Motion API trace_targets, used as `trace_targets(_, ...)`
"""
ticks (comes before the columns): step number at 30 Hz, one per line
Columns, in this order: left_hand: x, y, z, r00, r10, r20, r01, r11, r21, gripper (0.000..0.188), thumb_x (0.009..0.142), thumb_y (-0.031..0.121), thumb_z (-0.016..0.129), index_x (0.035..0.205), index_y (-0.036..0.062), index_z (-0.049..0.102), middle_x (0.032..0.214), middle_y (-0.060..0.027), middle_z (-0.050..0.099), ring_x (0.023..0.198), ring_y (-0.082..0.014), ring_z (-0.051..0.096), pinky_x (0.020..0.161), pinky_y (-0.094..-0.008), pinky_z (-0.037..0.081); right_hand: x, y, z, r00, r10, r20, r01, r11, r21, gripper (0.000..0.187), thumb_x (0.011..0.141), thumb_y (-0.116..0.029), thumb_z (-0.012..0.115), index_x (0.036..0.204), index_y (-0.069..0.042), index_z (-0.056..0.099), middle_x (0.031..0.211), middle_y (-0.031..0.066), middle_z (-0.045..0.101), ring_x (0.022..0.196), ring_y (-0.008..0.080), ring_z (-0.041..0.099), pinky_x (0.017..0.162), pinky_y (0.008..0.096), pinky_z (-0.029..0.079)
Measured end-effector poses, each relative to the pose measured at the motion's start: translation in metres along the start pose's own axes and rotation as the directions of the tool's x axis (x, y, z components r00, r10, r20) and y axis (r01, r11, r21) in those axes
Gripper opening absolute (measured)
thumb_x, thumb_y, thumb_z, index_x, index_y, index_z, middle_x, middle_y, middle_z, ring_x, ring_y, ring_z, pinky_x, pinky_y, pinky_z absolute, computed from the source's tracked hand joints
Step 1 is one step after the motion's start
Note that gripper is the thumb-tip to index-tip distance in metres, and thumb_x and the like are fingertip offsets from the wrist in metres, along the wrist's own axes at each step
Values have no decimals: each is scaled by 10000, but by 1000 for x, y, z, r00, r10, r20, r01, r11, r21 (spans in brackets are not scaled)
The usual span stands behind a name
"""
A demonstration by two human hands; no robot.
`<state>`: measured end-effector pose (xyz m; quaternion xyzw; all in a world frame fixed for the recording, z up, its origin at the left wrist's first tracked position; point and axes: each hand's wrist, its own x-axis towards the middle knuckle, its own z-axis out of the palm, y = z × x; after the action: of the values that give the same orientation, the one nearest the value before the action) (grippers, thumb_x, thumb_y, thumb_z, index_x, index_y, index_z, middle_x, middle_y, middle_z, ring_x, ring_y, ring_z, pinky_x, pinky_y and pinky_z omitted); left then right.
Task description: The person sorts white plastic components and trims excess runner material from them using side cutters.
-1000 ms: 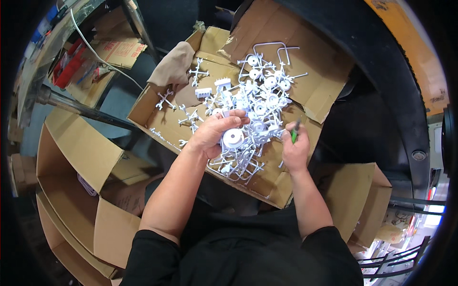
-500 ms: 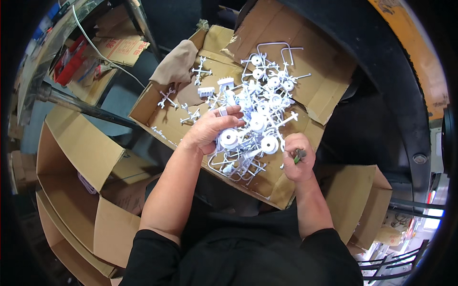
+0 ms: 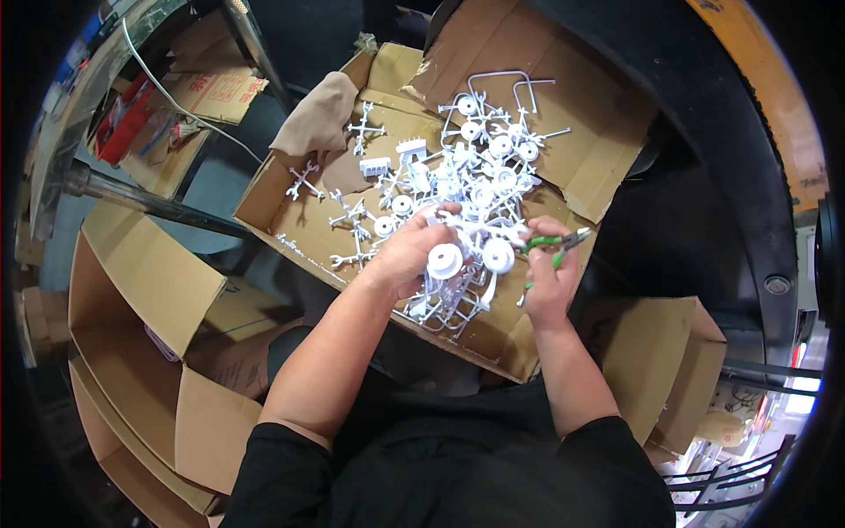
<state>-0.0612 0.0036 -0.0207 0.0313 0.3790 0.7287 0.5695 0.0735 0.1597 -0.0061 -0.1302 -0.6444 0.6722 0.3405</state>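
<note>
My left hand (image 3: 412,255) is closed around a white plastic wheeled part (image 3: 444,260), lifted over the near side of a heap of similar pieces. Small green-handled cutting pliers (image 3: 558,240) are in my right hand (image 3: 551,280), their metal jaws pointing up and to the right. My right fingertips are close to the right end of the white part; whether they touch it is unclear. Behind my hands the heap (image 3: 484,167) of white wheels, rods and frames lies in a shallow cardboard tray (image 3: 506,339). Several cross-shaped white pieces (image 3: 304,181) lie to its left.
A beige cloth (image 3: 319,114) hangs over the tray's left edge, near white block-shaped pieces (image 3: 375,167). Open cardboard boxes stand low at the left (image 3: 132,286) and right (image 3: 656,378). A metal bar (image 3: 167,201) runs at the left; a dark curved machine frame (image 3: 739,158) rises at the right.
My left hand has moved right with the wheeled part. My right hand has risen, turning the pliers so their jaws show. More white wheels and a cross-shaped piece are now visible left of the heap.
</note>
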Motion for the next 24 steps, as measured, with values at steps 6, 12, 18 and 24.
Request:
trace_targets(6, 7, -1, -4, 993, 87, -79, -107, 946, -306, 339, 930, 198, 475, 1231, 44, 452, 1027, -181, 589, 818, -281, 650, 578, -331, 570, -4, 34, -12, 971, 209, 119, -168, 943, -288, 357, 800, -4, 536, 1155, 10, 504, 1105, 150, 544, 944, 251, 585, 819, 320, 483)
trace_targets(12, 5, -6, -3, 996, 67, -59, -80, 961, -265, 344, 957, 303, 488, 1125, 8, 541, 952, -157, 645, 821, -280, 676, 557, -314, 577, -9, 13, 16, 913, 139, 382, 168, 726, -666, 425, 717, -4, 557, 1139, -54, 572, 1156, 186, 548, 1095, 363, 507, 941, 433, 426)
trace_targets(18, 0, -2, -1, 990, 33, -137, -67, 967, -248, 328, 965, 317, 483, 1110, 29, 545, 948, -141, 647, 810, -278, 675, 568, -342, 565, -7, 13, 15, 890, 90, 447, 274, 678, -682, 421, 709, -28, 528, 1127, -49, 574, 1181, 164, 561, 1121, 368, 480, 963, 435, 406)
trace_targets(24, 3, -5, -6, 985, -2, -170, -35, 976, -213, 249, 929, 270, 536, 1048, 52, 562, 925, -135, 647, 764, -274, 672, 524, -332, 542, -8, 17, 15, 873, 170, 458, 225, 691, -687, 474, 710, -35, 514, 1183, -44, 541, 1197, 195, 530, 1124, 387, 466, 976, 446, 394)
